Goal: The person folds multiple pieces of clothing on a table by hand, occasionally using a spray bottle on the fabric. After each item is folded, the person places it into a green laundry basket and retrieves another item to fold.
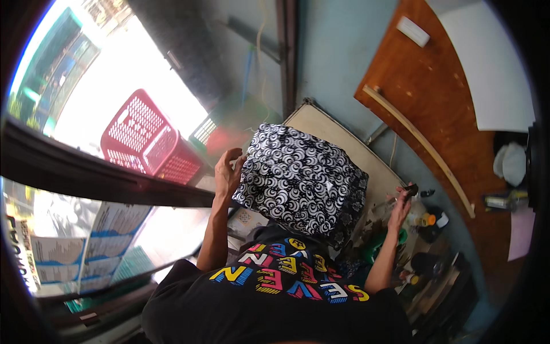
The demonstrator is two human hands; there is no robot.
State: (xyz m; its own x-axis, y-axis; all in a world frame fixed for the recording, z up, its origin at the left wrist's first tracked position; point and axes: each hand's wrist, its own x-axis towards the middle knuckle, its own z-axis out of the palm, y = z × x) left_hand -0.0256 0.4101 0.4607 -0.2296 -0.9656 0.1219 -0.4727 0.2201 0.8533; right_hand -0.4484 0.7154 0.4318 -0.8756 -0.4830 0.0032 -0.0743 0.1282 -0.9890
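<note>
A folded black-and-white cloth point(296, 180) with a swirl pattern lies before me, over the near part of a cream-coloured padded surface. My left hand point(228, 170) is at the cloth's left edge, its fingers bent and apart; whether the thumb touches the cloth is unclear. Out to the right of the cloth, my right hand point(399, 210) has a small dark object point(411, 189) at its fingertips and seems to grip it. That object is too small to name. A darker patterned layer point(355, 202) shows along the cloth's right side.
A pink plastic basket point(150, 142) stands at the left, beyond a dark frame bar point(107, 172). Bottles, one with an orange cap point(429, 219), and other clutter crowd the lower right. A brown wooden board point(412, 81) with a pale strip point(423, 148) occupies the right.
</note>
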